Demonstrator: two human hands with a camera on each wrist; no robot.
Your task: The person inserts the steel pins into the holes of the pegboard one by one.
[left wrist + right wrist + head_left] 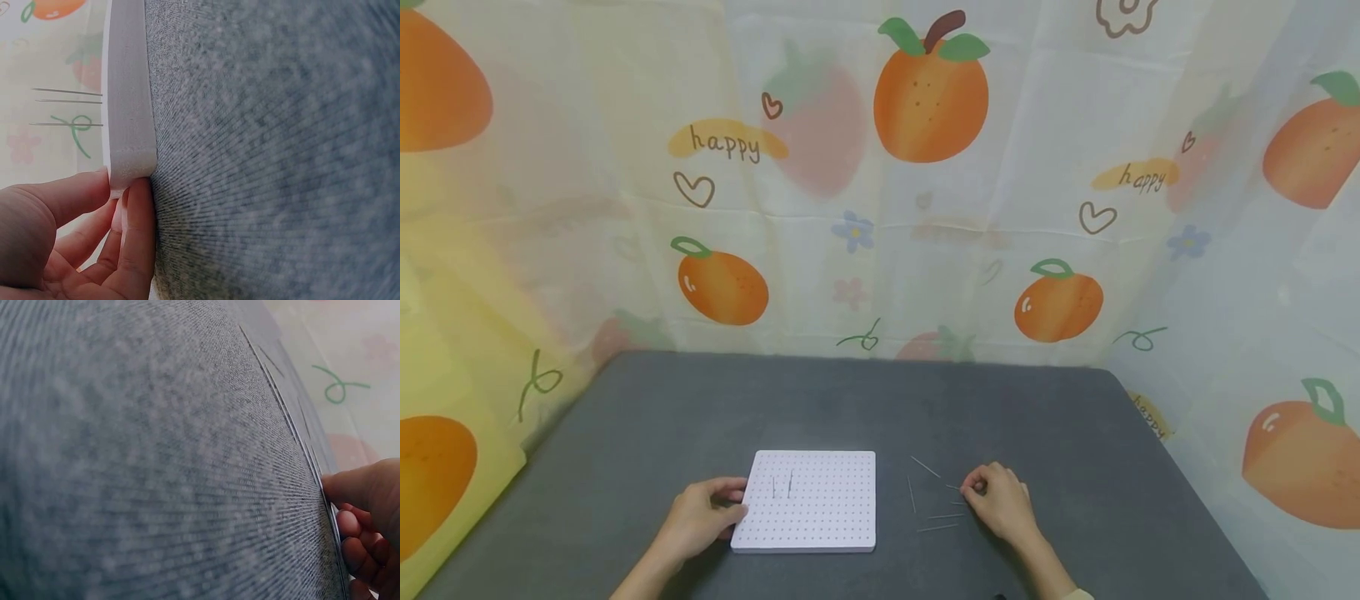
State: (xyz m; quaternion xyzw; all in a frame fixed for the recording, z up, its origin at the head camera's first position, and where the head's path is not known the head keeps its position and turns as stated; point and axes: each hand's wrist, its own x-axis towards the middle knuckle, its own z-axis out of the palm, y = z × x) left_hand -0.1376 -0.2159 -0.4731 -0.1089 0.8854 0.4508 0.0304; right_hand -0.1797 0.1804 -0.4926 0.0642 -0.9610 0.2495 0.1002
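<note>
A white square board (831,508) with rows of small holes lies flat on the dark table. My left hand (700,515) grips its left edge, thumb on top and fingers against the underside. Three thin metal needles (65,124) stand up from the board in the left wrist view. Right of the board, my right hand (1002,504) is low at the tabletop, thumb and index finger pinching the end of a needle (952,487). Several loose needles (937,527) lie between that hand and the board. The right wrist view shows the fingertips close against the table surface.
The dark grey table (1000,417) reaches back to a fruit-printed curtain (925,242), which also hangs along both sides. A small black object (999,597) shows at the bottom edge, mostly cut off.
</note>
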